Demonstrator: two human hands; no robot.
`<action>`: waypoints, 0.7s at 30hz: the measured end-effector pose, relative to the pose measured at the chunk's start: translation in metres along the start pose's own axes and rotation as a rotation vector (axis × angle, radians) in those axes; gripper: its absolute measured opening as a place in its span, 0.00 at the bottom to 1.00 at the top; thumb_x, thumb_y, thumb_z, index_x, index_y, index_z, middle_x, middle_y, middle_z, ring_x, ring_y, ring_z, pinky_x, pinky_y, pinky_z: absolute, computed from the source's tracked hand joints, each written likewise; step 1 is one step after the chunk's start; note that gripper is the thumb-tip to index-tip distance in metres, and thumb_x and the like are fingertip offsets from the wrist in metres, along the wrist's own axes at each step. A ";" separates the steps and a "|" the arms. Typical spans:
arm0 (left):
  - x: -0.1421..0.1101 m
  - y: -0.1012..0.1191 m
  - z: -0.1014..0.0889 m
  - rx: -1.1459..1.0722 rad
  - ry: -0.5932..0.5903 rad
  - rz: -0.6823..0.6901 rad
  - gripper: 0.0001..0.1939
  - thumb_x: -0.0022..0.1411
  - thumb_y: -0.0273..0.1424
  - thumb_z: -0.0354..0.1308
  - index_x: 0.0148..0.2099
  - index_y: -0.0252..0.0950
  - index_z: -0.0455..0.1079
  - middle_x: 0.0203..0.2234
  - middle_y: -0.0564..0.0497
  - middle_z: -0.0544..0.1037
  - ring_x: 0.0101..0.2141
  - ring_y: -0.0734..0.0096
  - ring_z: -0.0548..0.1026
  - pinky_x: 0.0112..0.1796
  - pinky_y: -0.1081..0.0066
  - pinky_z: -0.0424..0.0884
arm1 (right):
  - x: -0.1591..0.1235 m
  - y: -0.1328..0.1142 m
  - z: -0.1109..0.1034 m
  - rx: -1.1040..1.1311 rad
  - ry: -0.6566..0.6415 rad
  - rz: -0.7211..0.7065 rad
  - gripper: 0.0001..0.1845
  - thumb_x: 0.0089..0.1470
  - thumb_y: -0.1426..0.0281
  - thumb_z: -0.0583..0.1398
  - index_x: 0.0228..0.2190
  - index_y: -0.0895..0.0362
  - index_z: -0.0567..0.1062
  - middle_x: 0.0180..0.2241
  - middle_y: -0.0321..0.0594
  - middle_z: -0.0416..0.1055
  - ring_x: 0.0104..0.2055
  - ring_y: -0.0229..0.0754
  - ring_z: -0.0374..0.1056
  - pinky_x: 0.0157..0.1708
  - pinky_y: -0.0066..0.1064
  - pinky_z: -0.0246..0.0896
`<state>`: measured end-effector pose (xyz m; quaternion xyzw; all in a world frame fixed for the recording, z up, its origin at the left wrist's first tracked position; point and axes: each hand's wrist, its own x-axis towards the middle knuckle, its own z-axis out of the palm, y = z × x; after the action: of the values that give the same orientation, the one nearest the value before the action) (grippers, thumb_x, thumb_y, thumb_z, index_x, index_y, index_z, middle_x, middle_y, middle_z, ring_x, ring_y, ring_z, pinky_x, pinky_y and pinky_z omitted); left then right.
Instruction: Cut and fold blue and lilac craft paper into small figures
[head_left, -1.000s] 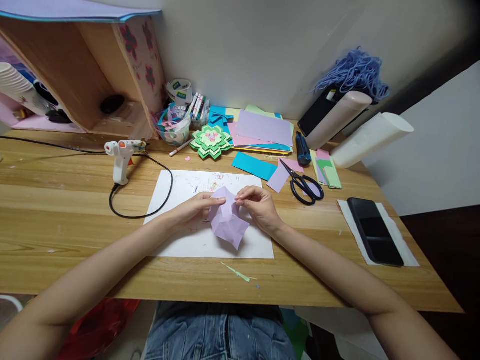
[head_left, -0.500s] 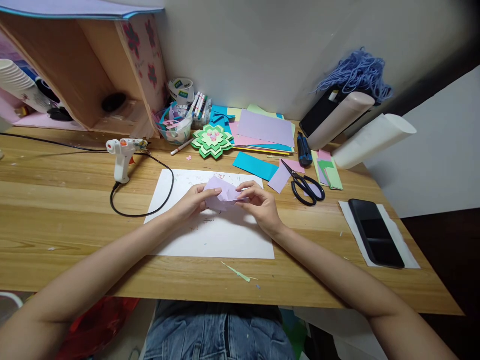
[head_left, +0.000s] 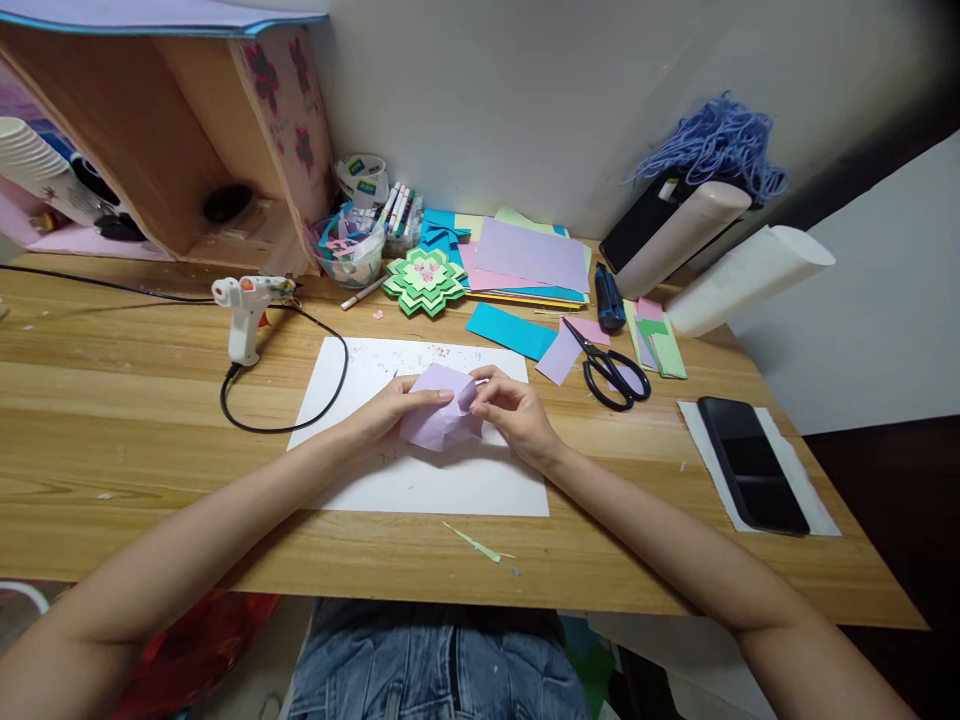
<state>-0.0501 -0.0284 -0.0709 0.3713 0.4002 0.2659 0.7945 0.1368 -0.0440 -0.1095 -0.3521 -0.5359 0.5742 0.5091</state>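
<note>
Between my two hands is a folded piece of lilac paper (head_left: 435,425), held above a white sheet (head_left: 360,480) on the desk. My left hand (head_left: 394,408) grips its left side, thumb lying across the front and fingers behind. On the right, my right hand (head_left: 514,412) pinches a curled flap at the paper's edge between thumb and fingertips. Behind the hands sits a layered green paper flower (head_left: 425,283) with a pink centre. Black-handled scissors (head_left: 607,368) lie to the right, partly over lilac paper scraps.
A white glue gun (head_left: 246,318) stands at left, its black cord looping onto the white sheet. Coloured paper (head_left: 532,255) is stacked at the back beside a tub of scraps (head_left: 349,255). A blue cutter (head_left: 609,298), paper slips (head_left: 660,345) and a phone (head_left: 750,465) are at right.
The lilac paper has been tilted, so more of its face shows and it hangs lower. My right fingers have moved to a curled flap at its right edge.
</note>
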 end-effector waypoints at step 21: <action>-0.003 0.000 -0.001 0.176 -0.104 -0.058 0.14 0.46 0.35 0.66 0.33 0.30 0.74 0.26 0.47 0.76 0.25 0.72 0.71 0.27 0.74 0.63 | -0.007 -0.010 0.009 -0.066 -0.049 -0.020 0.06 0.39 0.69 0.69 0.21 0.55 0.77 0.22 0.36 0.72 0.27 0.37 0.68 0.29 0.31 0.65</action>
<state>-0.0525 -0.0299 -0.0698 0.4413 0.3908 0.1867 0.7859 0.1316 -0.0546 -0.0992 -0.3492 -0.5704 0.5595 0.4895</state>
